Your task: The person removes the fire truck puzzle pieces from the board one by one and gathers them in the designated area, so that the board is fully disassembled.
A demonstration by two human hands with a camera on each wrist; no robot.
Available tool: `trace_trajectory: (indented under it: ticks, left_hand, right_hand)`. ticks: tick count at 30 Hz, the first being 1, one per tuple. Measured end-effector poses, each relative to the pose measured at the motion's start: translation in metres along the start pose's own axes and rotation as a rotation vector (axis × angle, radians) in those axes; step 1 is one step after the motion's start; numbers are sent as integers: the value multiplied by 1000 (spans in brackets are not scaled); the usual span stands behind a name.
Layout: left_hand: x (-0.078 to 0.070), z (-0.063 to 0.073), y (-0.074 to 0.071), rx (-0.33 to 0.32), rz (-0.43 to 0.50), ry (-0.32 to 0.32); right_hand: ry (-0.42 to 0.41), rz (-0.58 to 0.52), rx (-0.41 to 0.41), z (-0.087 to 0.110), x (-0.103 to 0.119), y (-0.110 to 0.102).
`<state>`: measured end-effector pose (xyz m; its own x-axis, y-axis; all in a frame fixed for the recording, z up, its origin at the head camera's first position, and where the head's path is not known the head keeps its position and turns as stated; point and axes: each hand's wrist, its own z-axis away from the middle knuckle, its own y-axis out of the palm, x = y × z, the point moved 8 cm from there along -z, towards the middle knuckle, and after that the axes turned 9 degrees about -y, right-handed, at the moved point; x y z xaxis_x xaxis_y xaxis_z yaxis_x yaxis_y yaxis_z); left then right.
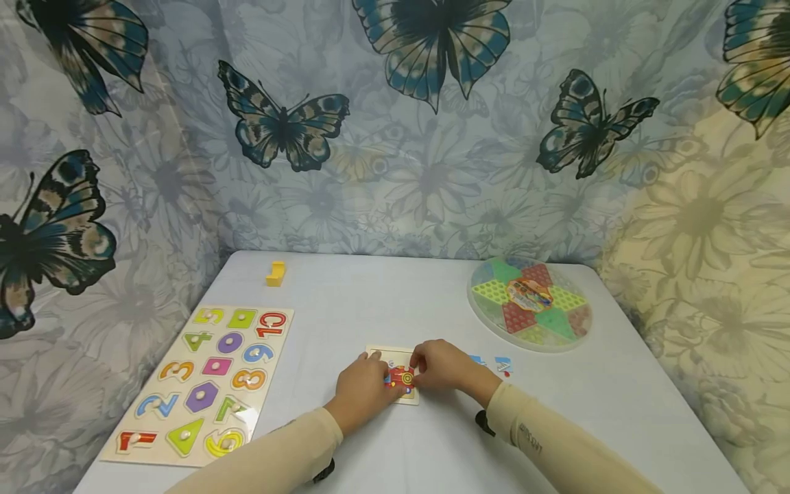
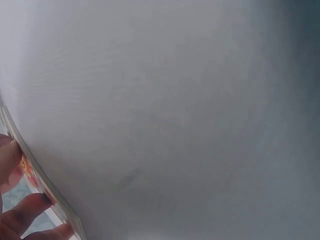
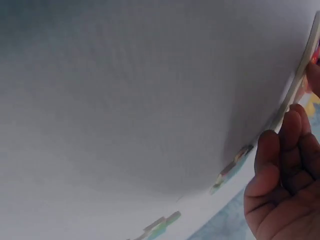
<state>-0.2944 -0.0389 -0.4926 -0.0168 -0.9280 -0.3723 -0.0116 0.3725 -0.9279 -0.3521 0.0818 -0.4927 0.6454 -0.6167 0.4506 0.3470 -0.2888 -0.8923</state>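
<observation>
A small wooden puzzle board (image 1: 376,351) with a red tractor picture (image 1: 400,377) lies near the middle of the white table. At its left side my left hand (image 1: 365,385) holds the board, and the left wrist view shows the fingertips on the board's edge (image 2: 47,182). My right hand (image 1: 446,367) is at the opposite side, fingers curled against the edge and thumb over the picture side. Part of the picture is hidden by the hands. Right beside the right hand lie loose blue puzzle pieces (image 1: 503,365), seen also as thin pieces (image 3: 232,169) in the right wrist view.
To the left lies a large number-and-shape puzzle board (image 1: 179,343) with knobbed pieces. A yellow block (image 1: 276,274) sits at the back left. At the back right is a round board game (image 1: 484,322) with coloured triangles. Butterfly-print cloth (image 1: 395,206) hangs behind the table.
</observation>
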Motion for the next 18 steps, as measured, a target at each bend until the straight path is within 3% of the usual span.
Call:
trace_trajectory:
  ticks: [9,14,18]
  left_hand:
    - [-3,-2,5,15,-20,-2]
    - [-1,-1,4,3,-20,3]
    - [1,0,5,-4,-29,11]
  right_hand:
    - [31,-100,-23,2,-2,-4]
    - [6,-88,-75,1,3,-7]
    - [4,-38,-67,1,5,-5]
